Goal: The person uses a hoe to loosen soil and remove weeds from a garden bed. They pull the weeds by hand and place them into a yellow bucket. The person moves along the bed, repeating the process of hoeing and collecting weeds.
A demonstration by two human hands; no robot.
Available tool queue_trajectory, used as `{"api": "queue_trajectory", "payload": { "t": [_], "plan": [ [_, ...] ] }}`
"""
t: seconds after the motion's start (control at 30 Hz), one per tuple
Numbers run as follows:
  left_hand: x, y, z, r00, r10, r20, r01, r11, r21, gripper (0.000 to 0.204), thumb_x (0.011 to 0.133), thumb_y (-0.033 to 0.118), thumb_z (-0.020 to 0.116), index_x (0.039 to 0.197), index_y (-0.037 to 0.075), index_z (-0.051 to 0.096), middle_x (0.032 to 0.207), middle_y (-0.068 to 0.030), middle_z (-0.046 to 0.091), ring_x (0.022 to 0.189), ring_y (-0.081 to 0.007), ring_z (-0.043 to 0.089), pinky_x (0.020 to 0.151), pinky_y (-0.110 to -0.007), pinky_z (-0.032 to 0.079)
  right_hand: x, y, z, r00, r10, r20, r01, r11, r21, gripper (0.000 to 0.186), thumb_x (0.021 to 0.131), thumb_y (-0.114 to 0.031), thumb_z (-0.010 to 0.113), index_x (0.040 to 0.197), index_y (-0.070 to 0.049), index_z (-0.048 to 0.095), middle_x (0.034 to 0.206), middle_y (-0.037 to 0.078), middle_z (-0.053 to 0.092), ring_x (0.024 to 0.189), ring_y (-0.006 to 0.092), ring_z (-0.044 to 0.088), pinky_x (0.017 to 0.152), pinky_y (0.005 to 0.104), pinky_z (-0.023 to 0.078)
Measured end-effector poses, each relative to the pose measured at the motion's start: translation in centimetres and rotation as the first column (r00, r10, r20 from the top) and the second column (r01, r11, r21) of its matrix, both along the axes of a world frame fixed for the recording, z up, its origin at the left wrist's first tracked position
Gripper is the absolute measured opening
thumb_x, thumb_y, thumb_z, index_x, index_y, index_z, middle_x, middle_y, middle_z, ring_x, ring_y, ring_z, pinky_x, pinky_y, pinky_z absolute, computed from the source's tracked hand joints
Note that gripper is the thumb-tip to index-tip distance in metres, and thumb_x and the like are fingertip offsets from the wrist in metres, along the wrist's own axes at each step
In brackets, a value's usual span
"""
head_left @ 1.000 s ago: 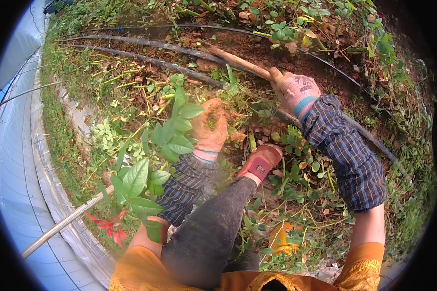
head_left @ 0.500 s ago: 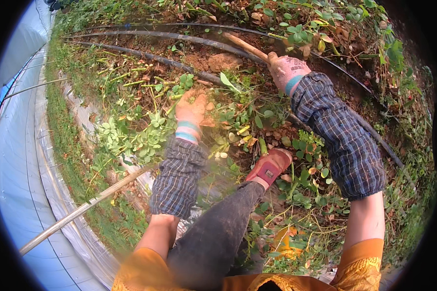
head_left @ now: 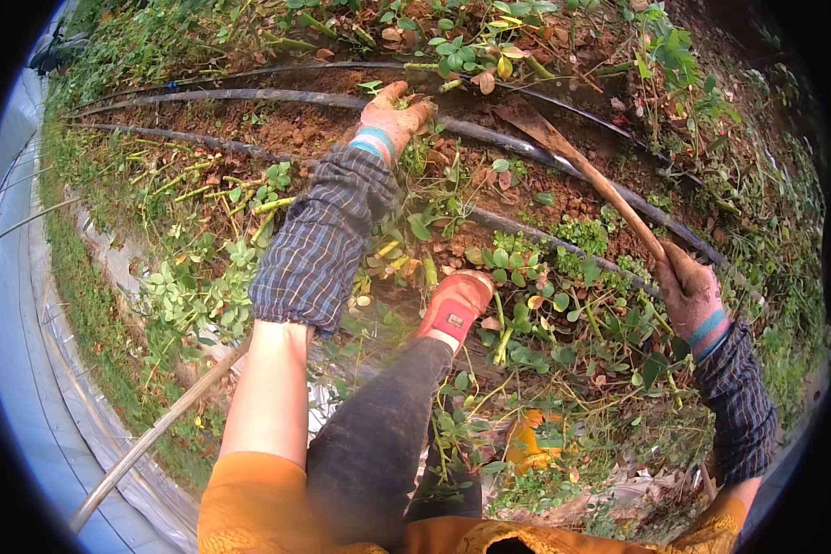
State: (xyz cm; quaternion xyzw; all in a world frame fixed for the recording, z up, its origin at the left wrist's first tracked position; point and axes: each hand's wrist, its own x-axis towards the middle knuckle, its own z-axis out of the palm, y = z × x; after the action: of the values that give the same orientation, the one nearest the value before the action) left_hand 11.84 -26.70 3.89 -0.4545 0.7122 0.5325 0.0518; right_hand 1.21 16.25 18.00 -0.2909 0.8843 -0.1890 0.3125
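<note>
My left hand [head_left: 397, 118], in a soil-stained glove with a blue-striped cuff, reaches over the bed beside a black hose. Its fingers are curled round a small bunch of weeds [head_left: 423, 103], partly hidden by the glove. At the right, my right hand [head_left: 694, 297], also gloved, is closed round the handle end of a wooden-handled hand hoe [head_left: 609, 189]. The hoe slants up and left across the hoses. Its flat, soil-brown head lies against bare soil [head_left: 489, 171] between the hoses; the blade's exact shape is hard to make out.
Black irrigation hoses [head_left: 314, 100] run across the bed. Cut green stems [head_left: 194, 192] and leafy plants [head_left: 189, 286] surround my red shoe [head_left: 457, 307]. A wooden pole [head_left: 157, 434] slants at the lower left, near plastic sheeting [head_left: 23, 369]. Something yellow [head_left: 529, 443] lies among the plants.
My left hand has moved up and farther away, to the hoses. My right hand has drawn back toward me and to the right, and the hoe now slants across the hoses with its head showing.
</note>
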Motion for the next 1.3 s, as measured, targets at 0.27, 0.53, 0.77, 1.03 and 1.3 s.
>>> {"api": "queue_trajectory", "payload": {
  "t": [0.27,0.53,0.77,1.03,1.3],
  "plan": [
    [-6.7,-0.3,-5.1,0.738,-0.602,0.305,0.652,0.753,-0.091,0.050,0.096,0.009,0.045,0.144,0.014,0.031,0.141,-0.0075,0.043,0.125,-0.0208,0.046,0.103,-0.030,0.039,-0.9,-0.5,-6.4,0.998,-0.004,0.067,0.010,0.997,-0.080,0.026,0.090,-0.013,0.055,0.113,-0.001,0.059,0.079,0.020,0.063,0.070,0.0311,0.065,0.062,0.0380,0.050],
    [-6.3,-6.4,-16.6,0.859,0.278,-0.429,0.072,0.766,0.639,0.052,0.098,0.022,0.039,0.145,0.005,0.025,0.137,-0.0100,0.039,0.120,-0.0244,0.043,0.099,-0.034,0.039,-1.0,-4.6,-4.6,0.901,0.325,-0.288,-0.328,0.944,0.042,0.033,0.092,-0.014,0.055,0.122,-0.002,0.053,0.080,0.017,0.063,0.062,0.0297,0.062,0.053,0.0404,0.048],
    [-6.8,3.9,-8.4,0.739,0.671,0.057,-0.365,0.328,0.872,0.047,0.098,0.015,0.032,0.136,-0.012,0.025,0.137,-0.0276,0.034,0.129,-0.0340,0.039,0.110,-0.040,0.033,-2.2,2.6,-3.4,0.840,0.412,-0.353,-0.391,0.911,0.132,0.035,0.089,-0.018,0.057,0.123,-0.008,0.049,0.072,0.012,0.058,0.058,0.0311,0.059,0.047,0.0427,0.045],
    [0.6,-2.0,1.2,0.890,0.444,0.101,-0.422,0.888,-0.184,0.045,0.092,0.021,0.057,0.134,0.010,0.045,0.124,-0.0118,0.058,0.107,-0.0198,0.056,0.090,-0.035,0.044,1.0,8.5,-0.2,0.979,-0.186,0.086,0.190,0.981,-0.039,0.026,0.089,-0.011,0.056,0.113,-0.001,0.060,0.072,0.013,0.062,0.061,0.0225,0.061,0.056,0.0345,0.047],
    [4.2,-1.2,-2.8,0.981,-0.075,0.177,0.128,0.943,-0.307,0.026,0.087,0.018,0.059,0.111,0.008,0.059,0.070,0.0003,0.057,0.055,-0.0117,0.049,0.052,-0.027,0.041,1.3,9.1,-1.2,0.980,-0.170,-0.107,0.165,0.985,-0.056,0.026,0.092,-0.013,0.054,0.115,-0.002,0.058,0.076,0.015,0.063,0.065,0.0255,0.063,0.058,0.0359,0.048]
  ]
}}
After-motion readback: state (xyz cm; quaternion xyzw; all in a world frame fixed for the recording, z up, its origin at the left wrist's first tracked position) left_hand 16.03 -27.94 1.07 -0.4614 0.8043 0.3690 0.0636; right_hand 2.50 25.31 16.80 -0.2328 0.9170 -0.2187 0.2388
